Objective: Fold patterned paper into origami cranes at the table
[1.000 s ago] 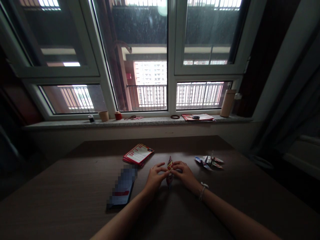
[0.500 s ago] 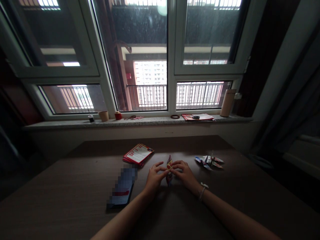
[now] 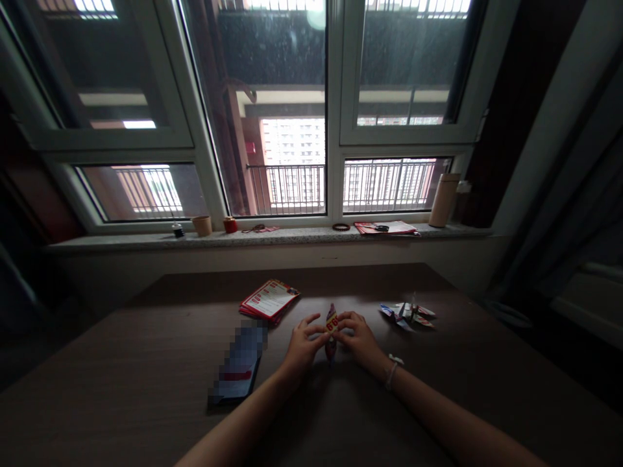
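Note:
Both hands meet over a narrow piece of folded printed paper [image 3: 331, 322], pointed at its far and near ends, with yellow and red print showing on top. My left hand [image 3: 304, 342] pinches its left side between thumb and fingertips, the other fingers slightly raised. From the right, my right hand [image 3: 359, 336] grips the paper with its thumb and curled fingers; a light bracelet [image 3: 393, 370] is on that wrist. Finger contact is partly hidden behind the fingers. To the right stand folded paper cranes [image 3: 407, 314], apart from the hands.
A stack of red-edged printed sheets [image 3: 270, 301] lies at the back left, with a phone-like dark device [image 3: 238, 366], partly pixelated, nearer me. Along the windowsill [image 3: 302, 237] stand a paper cup [image 3: 202, 226], a red jar [image 3: 230, 225], papers with scissors [image 3: 387, 228] and a tan bottle [image 3: 444, 200].
The folded paper has opened out slightly between my fingers, so more of its yellow print shows. My hands have barely shifted.

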Motion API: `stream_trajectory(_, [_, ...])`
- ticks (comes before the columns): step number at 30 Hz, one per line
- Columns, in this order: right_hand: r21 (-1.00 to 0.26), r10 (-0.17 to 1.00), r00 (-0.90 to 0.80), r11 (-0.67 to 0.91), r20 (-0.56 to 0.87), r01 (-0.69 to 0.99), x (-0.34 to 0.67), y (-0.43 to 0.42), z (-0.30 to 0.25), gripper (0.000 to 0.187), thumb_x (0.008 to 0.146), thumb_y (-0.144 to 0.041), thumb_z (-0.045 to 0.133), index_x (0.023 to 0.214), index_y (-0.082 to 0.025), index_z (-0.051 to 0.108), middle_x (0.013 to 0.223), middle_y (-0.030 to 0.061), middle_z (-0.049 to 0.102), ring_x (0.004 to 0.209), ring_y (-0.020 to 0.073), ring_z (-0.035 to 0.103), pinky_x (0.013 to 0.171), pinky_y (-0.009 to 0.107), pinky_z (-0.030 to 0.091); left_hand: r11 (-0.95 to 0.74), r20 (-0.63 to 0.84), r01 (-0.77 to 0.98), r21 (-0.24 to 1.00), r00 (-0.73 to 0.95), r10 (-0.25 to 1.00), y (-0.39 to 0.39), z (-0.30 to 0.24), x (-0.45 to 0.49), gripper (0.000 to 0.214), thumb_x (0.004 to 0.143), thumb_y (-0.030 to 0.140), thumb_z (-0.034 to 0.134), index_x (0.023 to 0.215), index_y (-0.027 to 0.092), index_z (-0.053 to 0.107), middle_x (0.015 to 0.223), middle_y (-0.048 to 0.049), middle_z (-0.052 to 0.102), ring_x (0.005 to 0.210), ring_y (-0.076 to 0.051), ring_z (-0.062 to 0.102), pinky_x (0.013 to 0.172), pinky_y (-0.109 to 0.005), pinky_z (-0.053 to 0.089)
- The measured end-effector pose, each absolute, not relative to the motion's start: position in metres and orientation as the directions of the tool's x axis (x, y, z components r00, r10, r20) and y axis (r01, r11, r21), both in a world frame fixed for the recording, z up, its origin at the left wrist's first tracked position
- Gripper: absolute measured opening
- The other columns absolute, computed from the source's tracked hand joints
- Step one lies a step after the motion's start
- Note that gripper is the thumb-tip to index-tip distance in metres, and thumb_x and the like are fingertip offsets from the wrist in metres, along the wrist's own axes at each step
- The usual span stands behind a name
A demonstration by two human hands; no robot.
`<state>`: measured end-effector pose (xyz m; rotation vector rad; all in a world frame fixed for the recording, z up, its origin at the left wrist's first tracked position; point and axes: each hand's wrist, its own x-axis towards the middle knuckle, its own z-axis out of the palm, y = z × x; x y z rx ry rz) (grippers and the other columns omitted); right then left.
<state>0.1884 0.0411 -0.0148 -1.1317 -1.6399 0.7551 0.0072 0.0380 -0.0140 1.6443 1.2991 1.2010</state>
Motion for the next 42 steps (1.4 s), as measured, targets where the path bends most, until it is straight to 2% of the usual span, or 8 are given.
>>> stream_trajectory(6, [-0.884, 0.928, -0.124, 0.373, 0.352, 0.281, 0.194, 0.043, -0.014, 0.028, 0.07, -0.05, 0.074, 0.075, -0.023, 0.077, 0.103, 0.0078, 0.064, 0.108, 0.0267, 0.055, 0.099, 0.042, 0.038, -0.212, 0.219, 0.27, 0.939, 0.005, 0.976, 0.035, -0.011, 0.007, 0.026, 0.062, 0.046, 0.078, 0.074, 0.022, 0.079, 0.126, -0.0101, 0.061, 0.123, -0.031, 0.052, 0.109, -0.043, 0.033])
stream_trajectory(12, [-0.869, 0.928, -0.154, 0.371, 0.339, 0.326, 0.193, 0.04, -0.008, 0.024, 0.071, -0.047, 0.074, 0.074, -0.023, 0.076, 0.106, 0.0074, 0.066, 0.112, 0.0281, 0.052, 0.102, 0.044, 0.035, -0.243, 0.25, 0.298, 0.923, 0.017, 0.968, 0.034, -0.01, 0.008, 0.02, 0.062, 0.041, 0.078, 0.071, 0.023, 0.079, 0.126, -0.0099, 0.062, 0.122, -0.031, 0.051, 0.11, -0.045, 0.032])
stream_trajectory(16, [-0.87, 0.934, -0.131, 0.357, 0.332, 0.341, 0.191, 0.04, -0.01, 0.021, 0.07, -0.044, 0.075, 0.072, -0.023, 0.075, 0.105, 0.0066, 0.065, 0.112, 0.0268, 0.052, 0.101, 0.042, 0.036, -0.254, 0.253, 0.32, 0.913, 0.045, 0.966, 0.036, -0.011, 0.008, 0.02, 0.063, 0.041, 0.078, 0.076, 0.025, 0.079, 0.129, -0.0091, 0.06, 0.125, -0.031, 0.048, 0.112, -0.046, 0.029])
stream_trajectory(24, [-0.873, 0.928, -0.109, 0.372, 0.357, 0.314, 0.193, 0.044, -0.015, 0.035, 0.067, -0.057, 0.074, 0.071, -0.022, 0.074, 0.101, 0.0074, 0.064, 0.107, 0.0262, 0.054, 0.099, 0.04, 0.038, -0.214, 0.22, 0.281, 0.935, 0.009, 0.975, 0.036, -0.012, 0.006, 0.025, 0.065, 0.045, 0.077, 0.074, 0.022, 0.079, 0.129, -0.0108, 0.059, 0.125, -0.032, 0.048, 0.11, -0.045, 0.032])
stream_trajectory(28, [-0.877, 0.924, -0.085, 0.381, 0.373, 0.293, 0.2, 0.046, -0.014, 0.04, 0.076, -0.06, 0.063, 0.075, -0.021, 0.071, 0.099, 0.0074, 0.066, 0.103, 0.0241, 0.057, 0.096, 0.038, 0.04, -0.188, 0.194, 0.272, 0.944, 0.007, 0.981, 0.035, -0.01, 0.004, 0.024, 0.064, 0.045, 0.077, 0.074, 0.024, 0.079, 0.129, -0.009, 0.059, 0.127, -0.031, 0.047, 0.111, -0.044, 0.032])
stream_trajectory(34, [-0.85, 0.906, -0.222, 0.418, 0.361, 0.321, 0.203, 0.044, -0.012, 0.032, 0.079, -0.052, 0.065, 0.093, -0.025, 0.076, 0.108, 0.0076, 0.065, 0.111, 0.0255, 0.053, 0.102, 0.041, 0.036, -0.215, 0.22, 0.251, 0.944, 0.008, 0.976, 0.036, -0.012, 0.005, 0.028, 0.063, 0.05, 0.077, 0.072, 0.023, 0.078, 0.129, -0.0103, 0.059, 0.124, -0.031, 0.05, 0.11, -0.044, 0.033])
stream_trajectory(39, [-0.853, 0.896, -0.242, 0.433, 0.371, 0.293, 0.198, 0.044, -0.011, 0.03, 0.078, -0.051, 0.067, 0.087, -0.024, 0.076, 0.107, 0.0076, 0.066, 0.11, 0.0249, 0.055, 0.101, 0.041, 0.038, -0.232, 0.238, 0.272, 0.934, 0.011, 0.971, 0.035, -0.012, 0.006, 0.031, 0.064, 0.052, 0.076, 0.073, 0.022, 0.078, 0.129, -0.0112, 0.059, 0.123, -0.032, 0.051, 0.11, -0.045, 0.033])
stream_trajectory(42, [-0.858, 0.901, -0.232, 0.424, 0.367, 0.289, 0.197, 0.043, -0.01, 0.033, 0.076, -0.054, 0.068, 0.082, -0.023, 0.076, 0.107, 0.0079, 0.066, 0.109, 0.0249, 0.056, 0.1, 0.041, 0.038, -0.24, 0.248, 0.298, 0.924, 0.013, 0.969, 0.033, -0.01, 0.006, 0.03, 0.066, 0.049, 0.075, 0.08, 0.023, 0.078, 0.127, -0.0116, 0.06, 0.124, -0.031, 0.05, 0.109, -0.045, 0.033])
